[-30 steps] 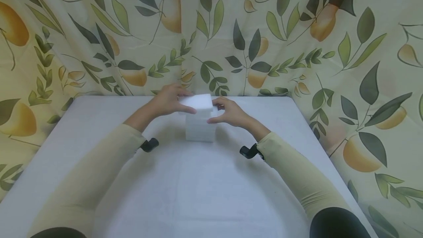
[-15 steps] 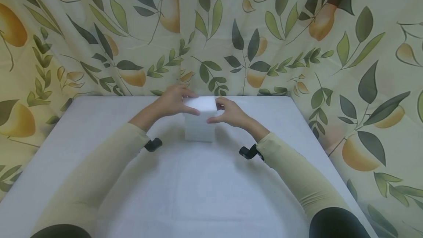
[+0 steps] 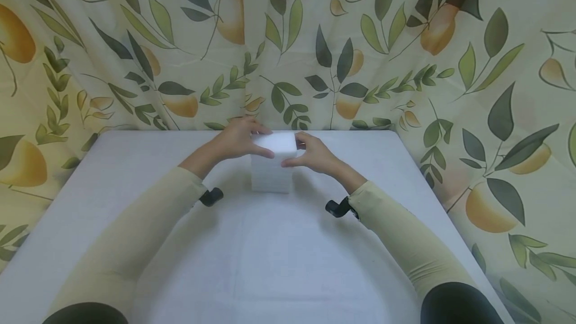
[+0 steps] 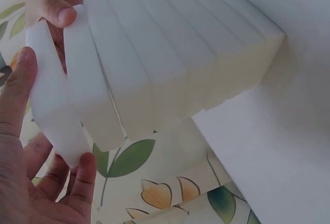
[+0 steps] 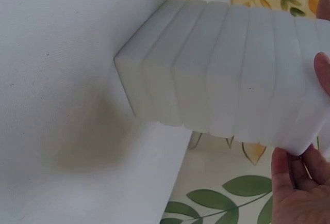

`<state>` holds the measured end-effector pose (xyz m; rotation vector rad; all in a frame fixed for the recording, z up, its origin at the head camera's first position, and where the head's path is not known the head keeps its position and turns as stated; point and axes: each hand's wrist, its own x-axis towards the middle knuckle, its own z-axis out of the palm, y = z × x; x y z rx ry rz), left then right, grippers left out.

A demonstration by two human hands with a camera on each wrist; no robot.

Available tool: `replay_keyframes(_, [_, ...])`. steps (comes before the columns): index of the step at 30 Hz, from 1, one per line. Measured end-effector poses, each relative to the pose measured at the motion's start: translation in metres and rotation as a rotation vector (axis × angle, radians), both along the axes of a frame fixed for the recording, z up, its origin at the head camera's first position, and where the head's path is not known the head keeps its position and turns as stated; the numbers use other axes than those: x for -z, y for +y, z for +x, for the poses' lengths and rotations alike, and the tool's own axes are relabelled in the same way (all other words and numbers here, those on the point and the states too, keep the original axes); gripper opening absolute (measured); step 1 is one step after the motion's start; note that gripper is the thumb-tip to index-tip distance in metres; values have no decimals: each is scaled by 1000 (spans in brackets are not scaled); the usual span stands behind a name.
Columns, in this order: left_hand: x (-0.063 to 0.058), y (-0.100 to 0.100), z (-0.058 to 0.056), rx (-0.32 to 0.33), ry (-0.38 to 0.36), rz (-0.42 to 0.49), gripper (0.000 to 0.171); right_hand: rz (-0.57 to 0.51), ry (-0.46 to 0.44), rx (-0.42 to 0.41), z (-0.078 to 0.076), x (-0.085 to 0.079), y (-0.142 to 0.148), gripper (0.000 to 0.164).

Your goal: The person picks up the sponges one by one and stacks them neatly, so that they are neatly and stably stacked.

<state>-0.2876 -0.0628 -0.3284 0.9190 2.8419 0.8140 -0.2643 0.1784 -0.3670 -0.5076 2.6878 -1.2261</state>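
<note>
A tall stack of several white sponges (image 3: 271,178) stands upright on the white table. My left hand (image 3: 237,139) holds the top sponge (image 4: 51,92) between thumb and fingers from the left side. In the left wrist view that sponge touches the one below at one end and leaves a wedge gap at the other. My right hand (image 3: 318,156) grips the upper part of the stack from the right, its thumb (image 4: 61,15) at the end of the second sponge. The lower sponges (image 5: 196,74) sit flush in the right wrist view, their edges slightly uneven.
The white cloth-covered table (image 3: 279,259) stretches in front of the stack and to both sides. Its far edge lies just behind the hands. Beyond hangs a curtain (image 3: 180,39) printed with fruit and leaves. Each wrist carries a small black camera (image 3: 339,207).
My left hand has moved right and slightly down with the top sponge, which now lines up over the stack instead of jutting out to the left. My right hand has stayed nearly still.
</note>
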Motion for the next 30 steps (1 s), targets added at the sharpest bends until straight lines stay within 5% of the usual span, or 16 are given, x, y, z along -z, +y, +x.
replay_keyframes(30, [8,0,-3,34,-31,-1,70,38,-19,-41,-3,-6,11,81])
